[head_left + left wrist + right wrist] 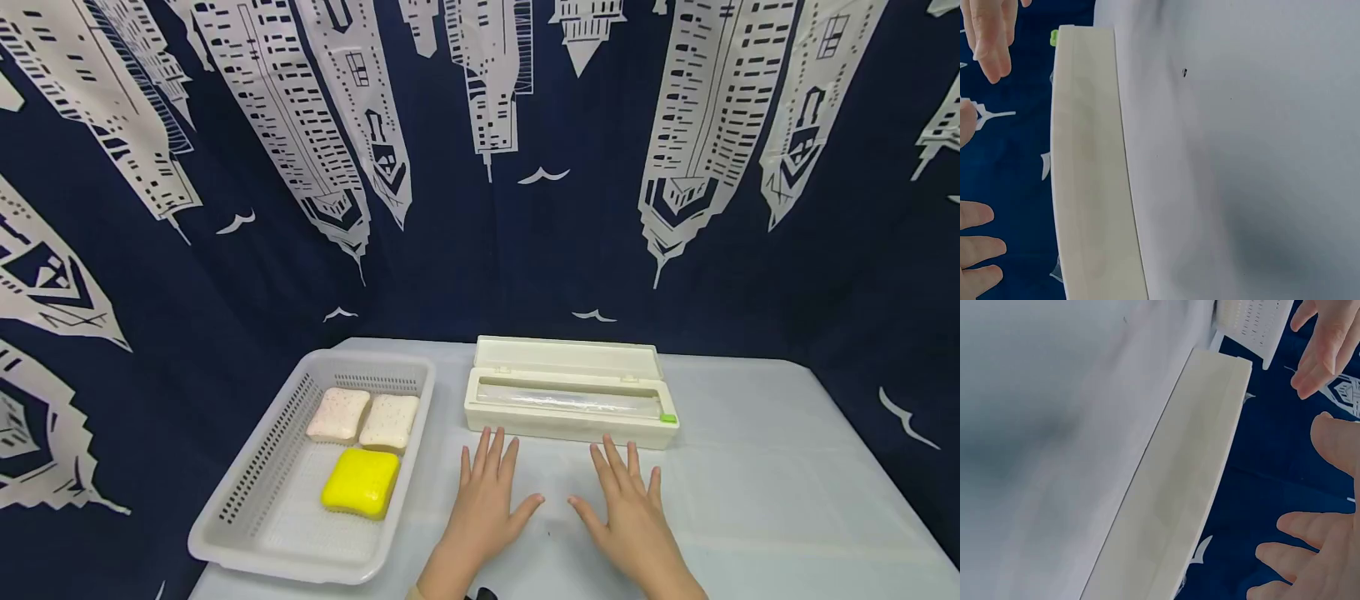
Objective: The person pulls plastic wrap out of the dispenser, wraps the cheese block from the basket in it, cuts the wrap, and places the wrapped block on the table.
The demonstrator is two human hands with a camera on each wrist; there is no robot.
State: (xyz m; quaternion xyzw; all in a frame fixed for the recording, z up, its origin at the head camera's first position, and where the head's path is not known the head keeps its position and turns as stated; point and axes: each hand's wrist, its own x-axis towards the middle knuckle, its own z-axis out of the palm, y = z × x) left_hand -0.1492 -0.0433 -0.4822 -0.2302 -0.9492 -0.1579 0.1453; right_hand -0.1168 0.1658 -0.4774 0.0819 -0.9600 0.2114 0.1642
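My left hand [483,510] is held out with straight, spread fingers and thumb, its fingertips close to the front of a cream plastic-wrap dispenser [555,422]. Opposite it, my right hand [632,523] is also spread, near the dispenser's right half. Neither hand holds anything. The dispenser's lid [566,357] stands raised at the back, and a roll of clear film [566,400] lies inside. A green slider [668,418] sits at its right end. Both wrist views show the dispenser's plain front face [1088,162], with fingers of both hands at the edges.
Left of the hands, a white perforated basket [262,554] holds a yellow soap-like block [362,483] and two pale speckled ones, one pinkish [339,415] and one cream [389,422]. A white cloth covers the table [787,467]. Behind hangs a navy curtain [510,258] printed with buildings.
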